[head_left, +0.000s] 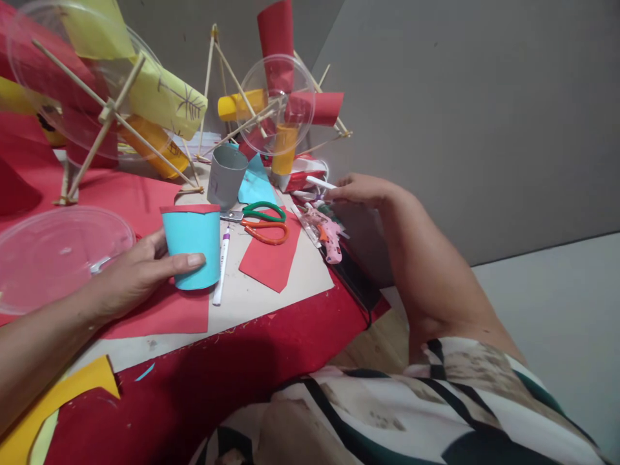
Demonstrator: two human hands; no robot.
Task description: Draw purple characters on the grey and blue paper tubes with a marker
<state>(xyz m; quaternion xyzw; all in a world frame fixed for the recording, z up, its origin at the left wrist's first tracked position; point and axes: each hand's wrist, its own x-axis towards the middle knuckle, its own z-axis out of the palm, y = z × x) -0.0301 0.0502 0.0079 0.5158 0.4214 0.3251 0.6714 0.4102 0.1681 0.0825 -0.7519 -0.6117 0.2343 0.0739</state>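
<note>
Blue cup (194, 234) is clasped between thumb and fingers of the left hand (132, 276). White stick (318, 182), probably a marker, is pinched by fingertips of the right hand (365, 190); pink glue gun (330, 240) lies just below them.

- Most fingers of the left hand (138, 268) are hidden behind the blue paper-covered cup (192, 248).
- Right of that hand, the scissors' (247, 212) tips vanish behind the cup.
- Just beside it, lettering on the purple-banded marker (222, 265) is too small to read.
- Below it, yellow paper (62, 402) leaves the view.
- The right hand (365, 188) covers one end of a white marker (320, 183).
</note>
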